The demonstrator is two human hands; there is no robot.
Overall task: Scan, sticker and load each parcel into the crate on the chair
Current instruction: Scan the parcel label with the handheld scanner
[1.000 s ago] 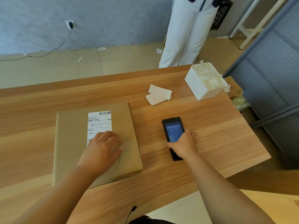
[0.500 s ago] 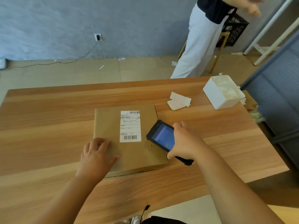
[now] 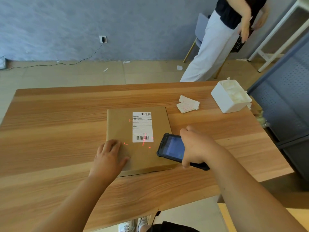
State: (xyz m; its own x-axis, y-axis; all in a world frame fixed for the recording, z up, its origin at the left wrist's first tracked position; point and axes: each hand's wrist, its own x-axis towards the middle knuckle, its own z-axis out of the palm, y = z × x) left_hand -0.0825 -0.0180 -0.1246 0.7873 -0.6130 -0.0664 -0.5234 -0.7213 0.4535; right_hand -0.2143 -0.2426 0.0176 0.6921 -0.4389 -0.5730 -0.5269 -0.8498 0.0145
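Right now, a flat brown cardboard parcel (image 3: 138,148) lies near the middle of a long wooden table (image 3: 58,131). A white printed shipping label (image 3: 142,127), with barcodes at its top and bottom, is stuck on the parcel's upper face.

The person's left hand (image 3: 108,156) rests palm down on the parcel's near left corner. Its fingers are straight and loosely spread, gripping nothing. The right hand (image 3: 195,146) is curled around a black handheld scanner with a lit blue screen (image 3: 172,147). It holds the scanner tilted over the parcel's near right corner, front end pointed toward the label. Red laser marks (image 3: 144,139) fall across the lower barcode and the cardboard beside it.

Farther back and to the right, a small loose stack of white paper stickers with red print (image 3: 188,104) lies just beyond the parcel. A white rectangular box (image 3: 225,101) holding pale crumpled material sits near the table's far right corner.

Beyond the table, a second person in white trousers and a dark top (image 3: 212,47) stands in front of a grey-blue chair (image 3: 201,24). A black plastic lattice crate (image 3: 238,46) shows partly behind them, by the chair.
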